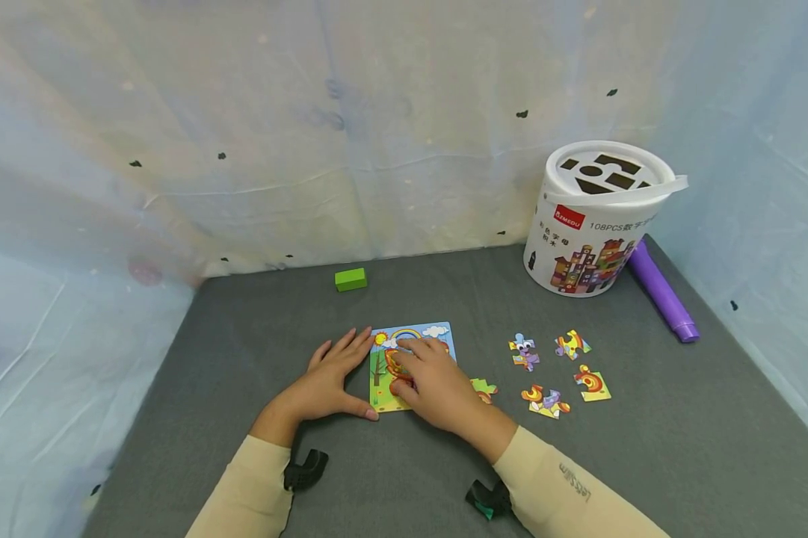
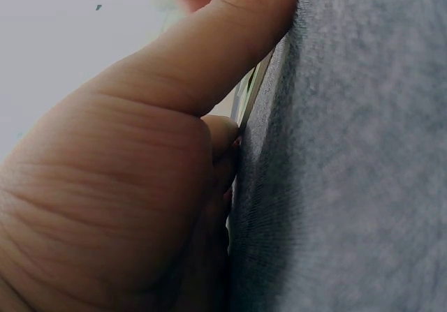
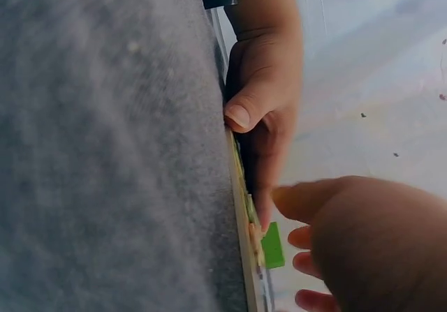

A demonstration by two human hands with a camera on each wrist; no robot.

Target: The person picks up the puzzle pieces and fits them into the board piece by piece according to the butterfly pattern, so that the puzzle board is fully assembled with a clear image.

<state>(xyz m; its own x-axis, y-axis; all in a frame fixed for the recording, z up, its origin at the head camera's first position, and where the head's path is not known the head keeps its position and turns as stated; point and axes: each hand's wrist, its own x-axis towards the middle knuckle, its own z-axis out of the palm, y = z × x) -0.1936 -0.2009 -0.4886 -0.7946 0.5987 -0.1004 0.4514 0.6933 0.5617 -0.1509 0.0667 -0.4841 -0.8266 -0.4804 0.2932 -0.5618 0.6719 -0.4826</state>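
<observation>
While the left hand spreads its fingers and thumb along the left edge of the puzzle board, at the frame's centre, the right hand is over its right part, fingers bent loosely, apart from the thumb; the board seems nearly square, without clear long axis; one partly hidden piece and four loose pieces lie rightward, nearer the right hand; grey surface stretches below.
</observation>
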